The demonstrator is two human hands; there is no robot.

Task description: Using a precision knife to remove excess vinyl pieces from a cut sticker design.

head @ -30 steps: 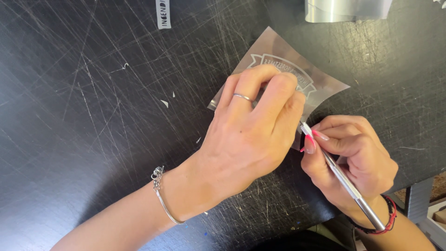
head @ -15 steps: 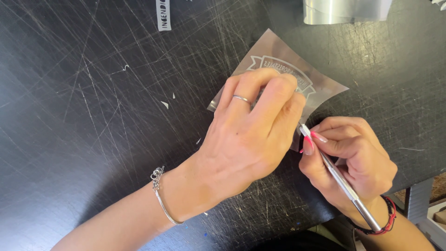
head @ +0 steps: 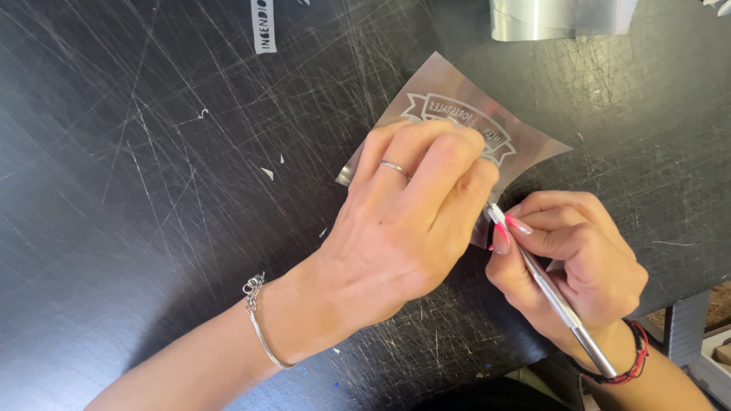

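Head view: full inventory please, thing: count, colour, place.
table: 1, black, scratched, fills the view
film sheet: 1, clear with a white banner design, centre right, under the left fingers
metal tool: 1, silver, pen-shaped, tip at the sheet's lower edge
label strip: 1, white, top edge
film roll: 1, silvery, top right
scraps: a few, white, left of the sheet
left hand: ring, bracelet, pressing the sheet
right hand: pink nails, red-black wristband, holding the tool

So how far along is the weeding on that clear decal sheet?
Partly done: the banner outline on the clear sheet looks picked clean, with scraps lying on the black mat. The left hand pins the sheet while the right hand works the metal tool beneath it. The remainder is hidden.
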